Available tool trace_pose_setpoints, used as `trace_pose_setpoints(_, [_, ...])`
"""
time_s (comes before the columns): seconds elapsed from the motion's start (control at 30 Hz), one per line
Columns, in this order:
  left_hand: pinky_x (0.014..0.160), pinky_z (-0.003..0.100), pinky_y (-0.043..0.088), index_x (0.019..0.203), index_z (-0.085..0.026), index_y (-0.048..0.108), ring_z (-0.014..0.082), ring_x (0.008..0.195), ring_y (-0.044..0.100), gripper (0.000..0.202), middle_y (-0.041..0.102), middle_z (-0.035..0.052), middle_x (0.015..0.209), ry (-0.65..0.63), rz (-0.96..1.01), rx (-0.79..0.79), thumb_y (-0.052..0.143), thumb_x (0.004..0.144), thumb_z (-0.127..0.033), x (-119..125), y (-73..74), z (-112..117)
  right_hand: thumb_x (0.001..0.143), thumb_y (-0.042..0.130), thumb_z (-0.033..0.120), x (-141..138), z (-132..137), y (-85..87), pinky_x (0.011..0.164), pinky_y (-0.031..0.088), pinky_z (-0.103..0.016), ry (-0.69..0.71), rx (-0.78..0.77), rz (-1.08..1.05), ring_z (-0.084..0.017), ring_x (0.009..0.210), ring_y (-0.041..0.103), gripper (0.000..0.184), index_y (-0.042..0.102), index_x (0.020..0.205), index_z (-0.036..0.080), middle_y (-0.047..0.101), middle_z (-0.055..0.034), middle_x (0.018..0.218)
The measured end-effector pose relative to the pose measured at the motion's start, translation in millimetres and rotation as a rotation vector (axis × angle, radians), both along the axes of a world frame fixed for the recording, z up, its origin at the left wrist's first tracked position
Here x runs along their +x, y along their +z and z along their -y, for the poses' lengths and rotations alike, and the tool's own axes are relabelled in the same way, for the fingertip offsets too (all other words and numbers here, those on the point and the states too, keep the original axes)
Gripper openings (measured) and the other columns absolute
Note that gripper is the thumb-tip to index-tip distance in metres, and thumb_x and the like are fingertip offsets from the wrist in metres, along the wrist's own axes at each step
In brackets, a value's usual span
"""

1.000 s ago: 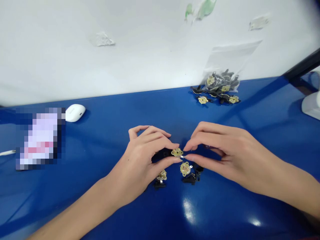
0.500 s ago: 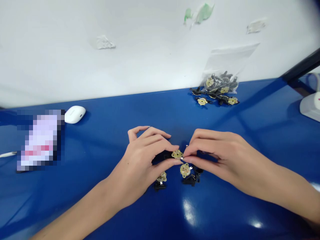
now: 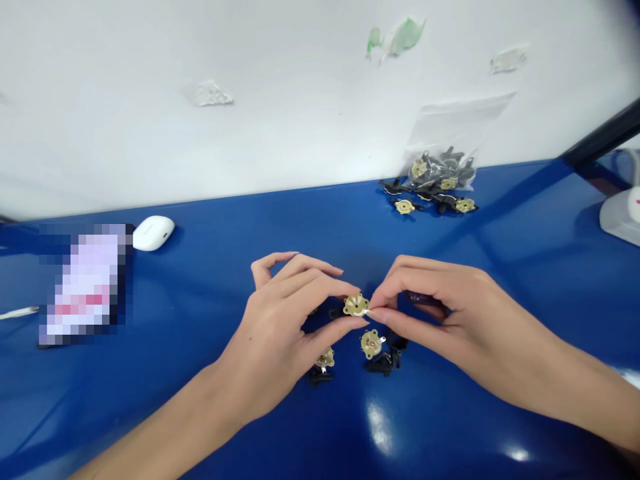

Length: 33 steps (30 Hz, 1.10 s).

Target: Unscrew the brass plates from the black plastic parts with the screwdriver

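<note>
Between the thumb and index finger of my left hand (image 3: 280, 327) is a small round brass-coloured disc (image 3: 356, 305) with lugs on its rim. My right hand (image 3: 430, 297) pinches at a pale metal tab (image 3: 367, 312) on that disc's right edge. A dark, shiny purplish object (image 3: 425, 298) shows under the curled fingers of my right hand; its kind is unclear. Just below, a second brass-coloured disc (image 3: 371, 344) lies beside black plastic parts (image 3: 383, 363). A third disc (image 3: 326, 358) is partly hidden by my left thumb, with a black piece (image 3: 320, 378) under it.
At the back, a clear plastic bag (image 3: 445, 170) holds several black-and-brass parts, and more parts (image 3: 405, 206) lie before it. On the left are a blurred-out phone-like slab (image 3: 85, 287), a white earbud case (image 3: 154, 233) and a white cable (image 3: 19, 313). A white device (image 3: 623, 217) stands far right.
My right fingertips have closed in on the disc's tab, and the small pale tip seen above them is out of sight. My left hand keeps its hold. The view has shifted slightly.
</note>
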State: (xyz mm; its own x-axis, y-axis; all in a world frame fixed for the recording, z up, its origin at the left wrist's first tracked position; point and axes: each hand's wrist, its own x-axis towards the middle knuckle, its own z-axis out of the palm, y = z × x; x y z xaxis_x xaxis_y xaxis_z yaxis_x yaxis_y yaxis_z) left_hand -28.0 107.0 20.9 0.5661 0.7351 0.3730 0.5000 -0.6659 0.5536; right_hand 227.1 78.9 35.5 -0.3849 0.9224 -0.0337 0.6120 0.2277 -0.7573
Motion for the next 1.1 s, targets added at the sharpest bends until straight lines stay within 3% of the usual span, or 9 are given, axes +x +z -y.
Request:
trace_pose_setpoints(0.23, [0.12,0.044,0.035,0.128,-0.03,0.07,0.0192,0.118,0.077,0.034,0.086,-0.0054,0.12,-0.004,-0.014,0.007,0.09,0.101,-0.029,-2,-3.4,1,0.107,0.075,0.047,-3,-1,3.1,0.055,0.039,-0.028,-0.146,-0.084,-0.095,-0.011,0.067,0.054,0.018,0.078,0.095,0.033,0.072,0.007,0.086])
trace_pose_setpoints(0.4, [0.121,0.045,0.036,0.136,-0.029,0.07,0.0203,0.116,0.077,0.041,0.085,-0.0025,0.119,0.035,-0.029,0.007,0.091,0.1,-0.03,-3,-6.1,1,0.106,0.076,0.05,3,-5,6.3,0.053,0.037,-0.029,-0.26,-0.037,-0.105,-0.011,0.061,0.051,0.021,0.079,0.097,0.031,0.067,0.0066,0.072])
trace_pose_setpoints(0.57, [0.12,0.045,0.038,0.134,-0.031,0.071,0.0206,0.115,0.077,0.04,0.086,-0.0034,0.118,0.077,-0.028,0.028,0.091,0.1,-0.028,-2,-3.4,-1,0.108,0.072,0.051,5,-6,3.2,0.054,0.038,-0.031,-0.238,0.0,-0.068,-0.013,0.063,0.053,0.023,0.077,0.1,0.03,0.07,0.0046,0.078])
trace_pose_setpoints(0.8, [0.115,0.046,0.041,0.131,-0.033,0.073,0.0229,0.11,0.08,0.037,0.087,-0.0048,0.111,0.248,-0.004,0.064,0.091,0.099,-0.029,-1,2.1,-1,0.111,0.068,0.046,5,-8,-6.2,0.059,0.042,-0.033,-0.194,0.012,0.016,-0.013,0.067,0.057,0.019,0.075,0.105,0.03,0.074,0.0036,0.09])
trace_pose_setpoints(1.1, [0.117,0.044,0.04,0.132,-0.031,0.074,0.0206,0.111,0.08,0.035,0.087,-0.0055,0.112,0.269,0.001,0.059,0.09,0.101,-0.028,-2,2.4,0,0.112,0.065,0.034,2,-12,-18.1,0.072,0.046,-0.034,-0.159,0.043,0.131,-0.015,0.081,0.063,0.015,0.074,0.101,0.028,0.073,0.0029,0.097])
